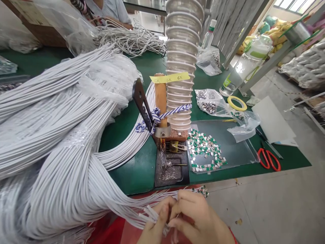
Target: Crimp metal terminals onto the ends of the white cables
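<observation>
In the head view, my left hand (pixel 157 225) is closed around the loose ends of several white cables (pixel 132 206) at the bottom edge. My right hand (pixel 194 217) pinches beside it, its fingers meeting the left hand's at the cable ends; a thin strand seems to lie between them, partly hidden. Just beyond my hands, other cable ends carry small green and silver connectors (pixel 203 190). A soldering iron (pixel 160 101) with a wooden handle stands tip down over a dark stained base (pixel 171 174), tied with blue and white cord.
Large bundles of white cable (pixel 58 135) cover the left side. A ribbed clear hose (pixel 181 67) rises behind the iron. On the right are a tray (pixel 238 149) of small connectors, red-handled scissors (pixel 269 159), yellow tape (pixel 237 103) and a bottle (pixel 246 64). Another person (pixel 111 13) sits opposite.
</observation>
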`<state>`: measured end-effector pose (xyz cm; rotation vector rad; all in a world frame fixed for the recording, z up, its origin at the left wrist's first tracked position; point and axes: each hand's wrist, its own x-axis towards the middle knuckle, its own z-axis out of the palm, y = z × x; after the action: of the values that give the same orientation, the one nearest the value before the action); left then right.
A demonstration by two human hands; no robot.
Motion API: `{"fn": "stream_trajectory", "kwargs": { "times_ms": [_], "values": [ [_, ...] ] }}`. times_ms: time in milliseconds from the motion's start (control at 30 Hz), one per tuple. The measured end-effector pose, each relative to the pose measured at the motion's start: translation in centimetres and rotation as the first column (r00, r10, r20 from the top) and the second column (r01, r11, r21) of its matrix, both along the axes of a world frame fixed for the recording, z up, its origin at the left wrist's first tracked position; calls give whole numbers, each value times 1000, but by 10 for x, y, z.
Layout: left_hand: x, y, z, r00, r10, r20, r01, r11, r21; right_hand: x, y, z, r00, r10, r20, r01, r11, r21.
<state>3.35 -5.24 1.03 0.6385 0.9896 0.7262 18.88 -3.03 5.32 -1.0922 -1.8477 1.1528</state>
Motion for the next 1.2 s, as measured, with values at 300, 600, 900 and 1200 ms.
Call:
{"fn": "stream_trajectory", "kwargs": {
  "times_ms": [300, 600, 900, 1200],
  "values": [
    [-31, 29, 21, 951, -141, -275, 223, 928, 298, -6, 16, 0, 976, -197, -90, 189, 978, -87],
    [-36, 72, 26, 903, -54, -427, 256, 865, 431, -10, 35, -11, 961, -276, -14, 276, 961, 21],
    [-33, 76, 27, 951, 41, -307, 137, 832, 537, -3, 33, -16, 976, -205, -70, 204, 979, -26],
    [-32, 71, 24, 927, 130, -352, 133, 763, 632, 0, 36, -15, 983, -164, -78, 156, 983, -99]
  ]
}}
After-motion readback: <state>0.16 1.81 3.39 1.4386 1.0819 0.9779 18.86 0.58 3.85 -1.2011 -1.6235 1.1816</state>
